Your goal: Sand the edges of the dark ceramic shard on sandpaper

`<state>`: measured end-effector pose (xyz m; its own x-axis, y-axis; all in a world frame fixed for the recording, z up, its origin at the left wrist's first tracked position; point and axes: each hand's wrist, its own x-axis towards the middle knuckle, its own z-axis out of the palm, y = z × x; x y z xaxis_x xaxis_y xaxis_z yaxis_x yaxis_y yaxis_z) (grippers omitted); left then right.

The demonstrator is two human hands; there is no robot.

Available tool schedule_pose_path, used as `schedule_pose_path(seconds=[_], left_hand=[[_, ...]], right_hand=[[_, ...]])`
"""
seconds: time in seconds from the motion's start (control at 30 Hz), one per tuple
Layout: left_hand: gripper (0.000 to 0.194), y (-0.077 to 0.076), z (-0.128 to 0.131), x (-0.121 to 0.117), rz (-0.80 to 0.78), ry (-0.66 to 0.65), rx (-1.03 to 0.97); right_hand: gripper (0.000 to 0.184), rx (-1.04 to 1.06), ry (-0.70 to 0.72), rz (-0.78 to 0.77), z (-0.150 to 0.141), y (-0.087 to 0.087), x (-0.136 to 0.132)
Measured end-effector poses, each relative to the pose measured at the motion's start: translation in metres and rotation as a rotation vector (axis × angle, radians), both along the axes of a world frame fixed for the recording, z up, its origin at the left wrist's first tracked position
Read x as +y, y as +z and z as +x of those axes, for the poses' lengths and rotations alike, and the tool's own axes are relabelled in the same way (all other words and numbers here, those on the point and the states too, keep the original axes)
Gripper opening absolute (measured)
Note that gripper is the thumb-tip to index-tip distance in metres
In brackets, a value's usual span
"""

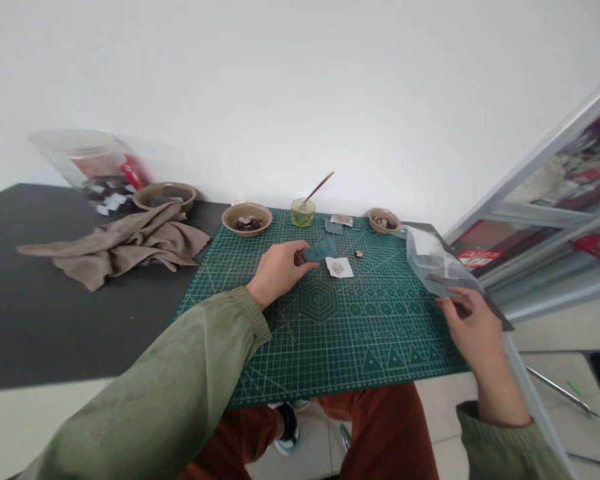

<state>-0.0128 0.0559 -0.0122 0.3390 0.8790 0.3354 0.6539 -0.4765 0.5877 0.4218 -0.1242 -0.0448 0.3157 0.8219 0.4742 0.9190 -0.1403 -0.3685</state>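
Observation:
My left hand (279, 269) is over the middle of the green cutting mat, thumb and fingers pinching a small translucent blue piece (321, 249) that looks like a thin bag or sheet. Just right of that piece lies a white paper square (339, 267) with brownish marks. A small brown and pale bit (359, 254) rests beyond the paper. My right hand (473, 323) is at the mat's right side, fingers curled and thumb apart from the index finger. Nearest to it is a clear plastic bag (433, 260) with white contents; whether the fingertips touch its edge is unclear.
On the mat (300, 347), a bowl of dark bits (247, 220), a glass cup with a stick (303, 213) and a smaller bowl (384, 221) line the wall. A brown cloth (125, 243), another bowl (165, 195) and a clear container (97, 170) are left. A glass-fronted cabinet (545, 193) stands right.

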Motion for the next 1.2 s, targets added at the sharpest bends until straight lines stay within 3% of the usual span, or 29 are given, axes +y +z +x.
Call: schedule_pose_path(seconds=[0.23,0.33,0.43,0.5,0.6,0.7,0.8,0.97,1.1,1.2], left_hand=[[0.026,-0.001,-0.002,0.002,-0.004,0.022,0.044],[0.025,-0.001,-0.003,0.002,-0.023,0.057,0.074],[0.031,-0.002,-0.003,0.003,-0.051,0.089,0.103],[0.037,-0.002,-0.003,0.003,-0.068,0.100,0.117],[0.040,-0.001,-0.003,0.002,-0.092,0.104,0.134],[0.041,0.000,-0.004,0.001,-0.112,0.100,0.150],[0.042,0.002,-0.004,-0.002,-0.122,0.096,0.157],[0.040,0.007,-0.002,-0.006,-0.123,0.093,0.145],[0.038,0.010,0.000,-0.009,-0.126,0.084,0.139],[0.037,0.010,0.000,-0.010,-0.127,0.070,0.141]], right_hand=[[0.038,-0.097,-0.043,-0.051,0.030,-0.002,-0.002],[0.039,-0.142,-0.148,-0.005,0.028,0.014,-0.014],[0.036,-0.125,-0.165,0.127,-0.013,0.045,-0.010],[0.028,0.001,0.083,0.177,-0.062,0.068,0.020],[0.022,-0.055,0.377,-0.021,-0.139,0.088,0.102],[0.020,-0.115,0.466,-0.128,-0.189,0.085,0.193],[0.027,-0.158,0.473,-0.247,-0.208,0.069,0.251],[0.037,-0.104,0.463,-0.338,-0.202,0.054,0.274],[0.028,0.088,0.456,-0.317,-0.180,0.069,0.271],[0.035,0.300,0.488,-0.309,-0.164,0.084,0.267]])
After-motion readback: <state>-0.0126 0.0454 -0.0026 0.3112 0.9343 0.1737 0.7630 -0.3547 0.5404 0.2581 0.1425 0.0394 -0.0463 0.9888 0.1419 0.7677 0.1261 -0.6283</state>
